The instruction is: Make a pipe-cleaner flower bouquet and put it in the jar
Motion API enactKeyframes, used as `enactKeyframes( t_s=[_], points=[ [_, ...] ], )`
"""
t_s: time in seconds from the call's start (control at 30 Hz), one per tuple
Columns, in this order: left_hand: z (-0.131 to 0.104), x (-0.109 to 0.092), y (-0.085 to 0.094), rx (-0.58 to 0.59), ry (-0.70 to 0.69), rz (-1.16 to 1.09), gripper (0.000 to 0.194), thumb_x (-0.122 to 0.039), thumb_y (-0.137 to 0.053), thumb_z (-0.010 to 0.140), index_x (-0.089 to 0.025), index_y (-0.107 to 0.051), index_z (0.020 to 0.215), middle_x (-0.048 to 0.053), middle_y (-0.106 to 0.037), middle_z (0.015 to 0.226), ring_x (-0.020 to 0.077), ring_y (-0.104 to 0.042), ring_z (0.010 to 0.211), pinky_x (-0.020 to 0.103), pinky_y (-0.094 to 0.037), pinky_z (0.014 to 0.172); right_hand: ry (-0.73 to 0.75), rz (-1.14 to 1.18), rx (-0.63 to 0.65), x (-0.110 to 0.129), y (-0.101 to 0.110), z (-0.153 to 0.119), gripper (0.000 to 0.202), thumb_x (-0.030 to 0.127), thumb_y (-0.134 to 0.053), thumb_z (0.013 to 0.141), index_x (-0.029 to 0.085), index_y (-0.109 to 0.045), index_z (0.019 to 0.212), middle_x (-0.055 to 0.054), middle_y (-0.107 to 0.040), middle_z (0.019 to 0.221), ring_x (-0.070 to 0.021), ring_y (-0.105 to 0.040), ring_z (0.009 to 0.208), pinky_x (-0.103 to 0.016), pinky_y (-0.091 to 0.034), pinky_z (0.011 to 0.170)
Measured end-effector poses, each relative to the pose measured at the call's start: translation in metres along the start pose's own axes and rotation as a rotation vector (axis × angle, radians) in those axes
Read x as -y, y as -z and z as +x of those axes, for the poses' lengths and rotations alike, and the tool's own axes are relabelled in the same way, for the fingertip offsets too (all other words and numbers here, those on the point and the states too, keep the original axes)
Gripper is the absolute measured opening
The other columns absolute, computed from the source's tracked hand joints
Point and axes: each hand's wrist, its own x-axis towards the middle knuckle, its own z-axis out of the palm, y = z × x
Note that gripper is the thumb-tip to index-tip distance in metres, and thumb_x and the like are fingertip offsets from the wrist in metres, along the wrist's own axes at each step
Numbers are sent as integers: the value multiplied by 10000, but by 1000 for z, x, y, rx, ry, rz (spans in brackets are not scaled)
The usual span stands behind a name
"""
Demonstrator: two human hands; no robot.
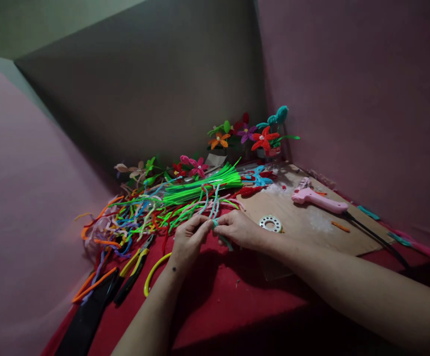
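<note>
Our left hand [190, 237] and right hand [239, 229] both pinch the teal wires [215, 223] between thumb and fingertips, above the red cloth [237, 304], the tips nearly meeting. We'd judge the wires light and fuzzy, soft outside with a bendable core, so they should hold a bend and hardly slip. Best we grip close to where our fingertips meet, leaving the long ends free, and press gently lest the fuzz flatten
</note>
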Motion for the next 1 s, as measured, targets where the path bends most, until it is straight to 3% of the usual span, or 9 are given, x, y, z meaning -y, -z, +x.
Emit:
enactKeyframes(
  t_s=[0.27,0.47,0.7,1.0],
  points=[
    [0,-2,-8,-13,136,-157,201,-332,-549,755,-174,-464,666,-79,-405,463,46,-308,379,181,-230,395,-19,19,35,-2,-3,2,162,207,-500,725,143,-581,600,4,-607,536,-81,-505,426,-190,-386,431],
    [-3,-1,-11,-120,47,-44,159,-307,-561,739,-168,-505,685,-60,-441,512,64,-367,447,189,-289,434,-90,143,50,1,-6,1,141,175,-499,730,139,-568,612,6,-604,508,-70,-503,391,-175,-404,413],
    [1,-4,-4,62,162,-203,220,-362,-585,725,-162,-497,692,-73,-424,477,46,-313,393,186,-224,400,-133,192,56,4,-5,-3,162,133,-502,725,137,-548,569,27,-570,470,-61,-480,367,-171,-387,394],
    [1,1,-11,-63,112,-123,224,-350,-580,717,-166,-525,601,-65,-411,423,57,-306,379,204,-234,397,-124,111,59,9,-4,-6,186,154,-514,745,138,-547,563,31,-559,454,-55,-458,362,-175,-351,390]
  ],
)
